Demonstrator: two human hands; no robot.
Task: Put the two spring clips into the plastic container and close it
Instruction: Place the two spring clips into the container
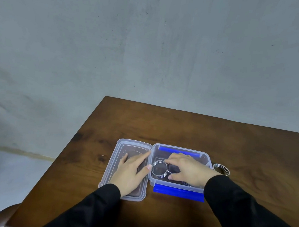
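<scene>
- The clear plastic container (pixel 206 157) sits open on the brown worktop (pixel 179 126), its long axis running left to right, with blue latches on its far and near sides.
- Its lid (pixel 120 143) lies flat just to the left, touching the container's left wall, its long axis running away from the person.
- One spring clip (pixel 159 168) is inside the container at the left end — its coiled ring faces up and its arms point right, under the right hand (pixel 187 169).
- The right hand's fingers (pixel 170 161) pinch that clip near the coil.
- The left hand (pixel 132 170) rests flat on the lid, fingers spread and gripping nothing.
- The second spring clip (pixel 221 169) lies on the worktop just beside the container's right wall — only its coil shows.
</scene>
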